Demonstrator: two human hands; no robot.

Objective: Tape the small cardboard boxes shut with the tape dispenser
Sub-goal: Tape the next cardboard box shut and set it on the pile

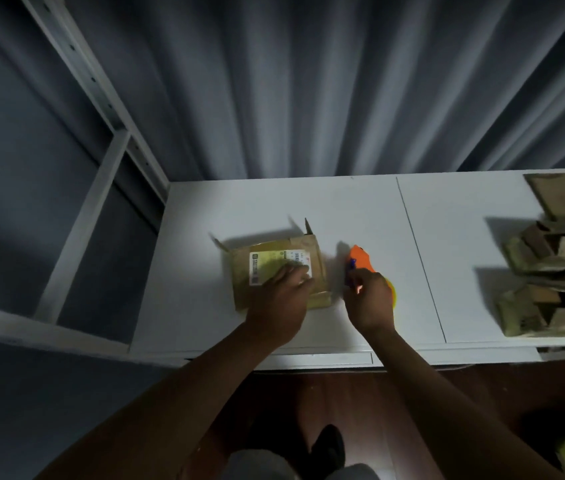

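A white tabletop is being lit before grey curtains. The left hand is being pressed flat on the cardboard box at its centre. The tape dispenser, just right of it, is being gripped by the right hand. More boxes are being kept stacked at the far right.

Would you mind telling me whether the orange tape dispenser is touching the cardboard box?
Apart. The head view shows a strip of bare white table between the tape dispenser and the cardboard box.

Box: on table, left of tape dispenser.
Left hand: on box.
Box pile: table's far right.
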